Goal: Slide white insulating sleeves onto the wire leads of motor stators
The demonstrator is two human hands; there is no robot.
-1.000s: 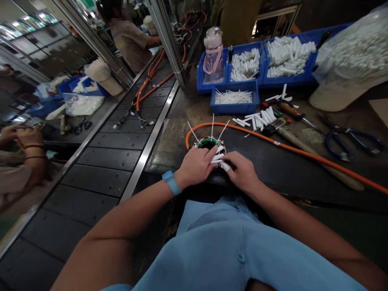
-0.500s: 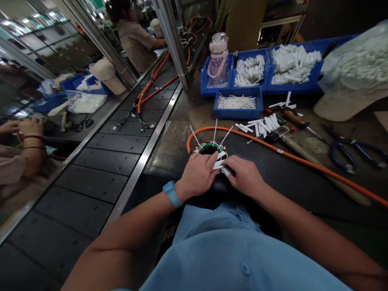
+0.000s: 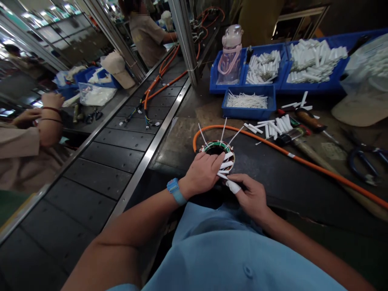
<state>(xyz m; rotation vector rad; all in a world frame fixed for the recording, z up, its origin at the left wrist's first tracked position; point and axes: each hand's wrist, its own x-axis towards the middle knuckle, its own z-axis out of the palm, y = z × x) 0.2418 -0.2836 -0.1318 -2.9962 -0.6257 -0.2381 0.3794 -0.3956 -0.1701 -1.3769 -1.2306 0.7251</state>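
Wound ring [image 3: 218, 143] lies on the dark surface [image 3: 257, 171], directly before the wearer; orange cable [image 3: 274, 146] loops behind it and runs off right.

Left hand [image 3: 201, 171]: cupped over the ring's near-left side, thumb beside the white sleeves [image 3: 226, 165] on its near-right part. Fingertips hidden; cannot tell what they grip.

Right hand [image 3: 253, 198]: just off the ring's near-right edge, thumb and forefinger nearly closed, seemingly pinching the end of one slim sleeve [image 3: 222, 175]. White wrap [image 3: 233, 186] on the thumb.

Three thin ties [image 3: 223, 132] stick up from the ring's far rim. Loose sleeves [image 3: 282, 124] lie beyond it, to the right.

Handling, my judgement: left palm keeps the ring from turning; right works the sleeve along its axis, lightly, no kinking. Best keep neighbouring sleeves seated and fingers clear of the upright ties.
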